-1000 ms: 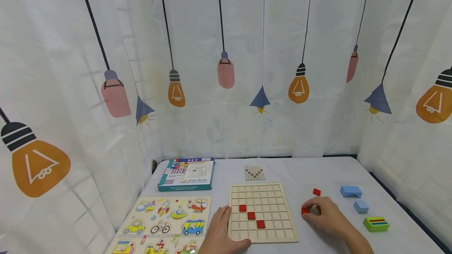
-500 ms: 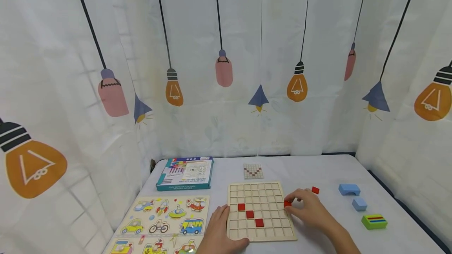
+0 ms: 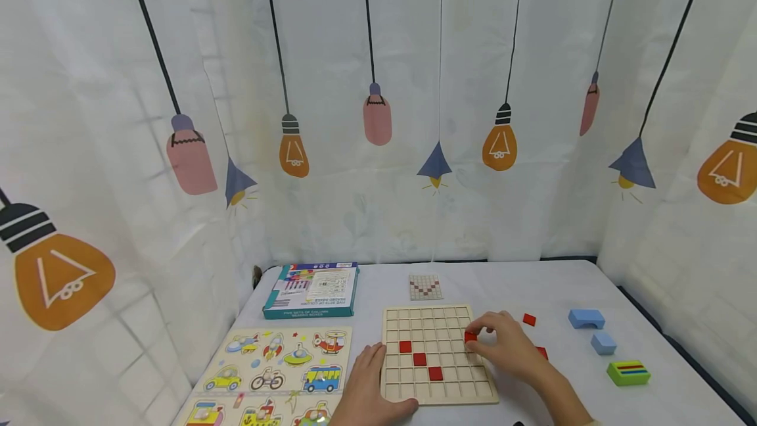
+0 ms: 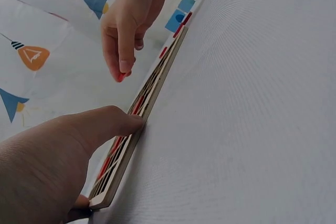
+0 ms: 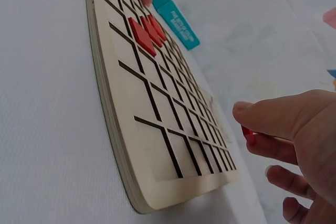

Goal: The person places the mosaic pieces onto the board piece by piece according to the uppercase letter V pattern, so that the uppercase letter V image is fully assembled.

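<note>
A wooden grid board [image 3: 440, 396] lies on the table with three red square tiles [image 3: 420, 359] set in a diagonal line. My left hand [image 3: 368, 390] rests at the board's near left corner, fingers straight along the left side and thumb on the front edge. In the left wrist view, that thumb [image 4: 113, 124] presses the board's edge. Over the right side of the board, my right hand [image 3: 505, 344] pinches another red tile [image 3: 470, 336] between thumb and fingers. The right wrist view shows the pinched tile [image 5: 245, 130] mostly hidden by the thumb, raised above the grid.
Loose red tiles lie right of the board, one farther back [image 3: 529, 319] and one partly behind the wrist [image 3: 542, 352]. Blue blocks [image 3: 587, 319] and a green striped block [image 3: 629, 373] stand farther right. A pattern card [image 3: 425, 287], a box [image 3: 310, 291] and a picture puzzle [image 3: 248, 347] complete the tabletop.
My right hand has moved left from the table beside the board to above its right side, carrying the red tile. My left hand stays at the board's corner.
</note>
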{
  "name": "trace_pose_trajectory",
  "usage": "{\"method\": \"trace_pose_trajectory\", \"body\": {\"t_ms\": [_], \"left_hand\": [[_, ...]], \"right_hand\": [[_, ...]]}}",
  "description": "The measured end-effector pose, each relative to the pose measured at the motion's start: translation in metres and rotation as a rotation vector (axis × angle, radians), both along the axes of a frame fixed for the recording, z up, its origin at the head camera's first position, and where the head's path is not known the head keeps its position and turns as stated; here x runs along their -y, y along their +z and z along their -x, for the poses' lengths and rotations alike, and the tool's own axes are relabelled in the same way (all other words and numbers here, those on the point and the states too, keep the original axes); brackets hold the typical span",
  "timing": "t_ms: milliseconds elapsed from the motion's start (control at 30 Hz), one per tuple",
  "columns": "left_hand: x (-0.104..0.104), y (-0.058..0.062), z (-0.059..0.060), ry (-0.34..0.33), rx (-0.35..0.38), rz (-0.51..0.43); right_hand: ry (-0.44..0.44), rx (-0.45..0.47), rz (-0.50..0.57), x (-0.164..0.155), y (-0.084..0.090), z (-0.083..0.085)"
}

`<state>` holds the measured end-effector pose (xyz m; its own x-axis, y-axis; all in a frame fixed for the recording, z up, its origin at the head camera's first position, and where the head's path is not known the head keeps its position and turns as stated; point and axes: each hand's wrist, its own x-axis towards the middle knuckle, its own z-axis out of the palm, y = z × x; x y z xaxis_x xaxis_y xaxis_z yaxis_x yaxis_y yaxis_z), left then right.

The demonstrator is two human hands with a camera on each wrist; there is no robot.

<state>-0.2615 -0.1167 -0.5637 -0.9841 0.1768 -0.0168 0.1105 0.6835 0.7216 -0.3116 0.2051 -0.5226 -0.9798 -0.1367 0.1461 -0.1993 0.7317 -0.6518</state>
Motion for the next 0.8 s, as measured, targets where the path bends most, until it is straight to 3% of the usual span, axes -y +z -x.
{"method": "trace_pose_trajectory", "body": {"t_ms": [500,800], "left_hand": [[0.0,0.004,-0.002,-0.001,0.018,-0.011],[-0.001,0.006,-0.004,0.013,0.019,-0.01]], "right_hand": [[0.086,-0.022,0.032,0.03,-0.005,0.008],[0.167,-0.093,0.045,0.047,-0.01,0.013]]}}
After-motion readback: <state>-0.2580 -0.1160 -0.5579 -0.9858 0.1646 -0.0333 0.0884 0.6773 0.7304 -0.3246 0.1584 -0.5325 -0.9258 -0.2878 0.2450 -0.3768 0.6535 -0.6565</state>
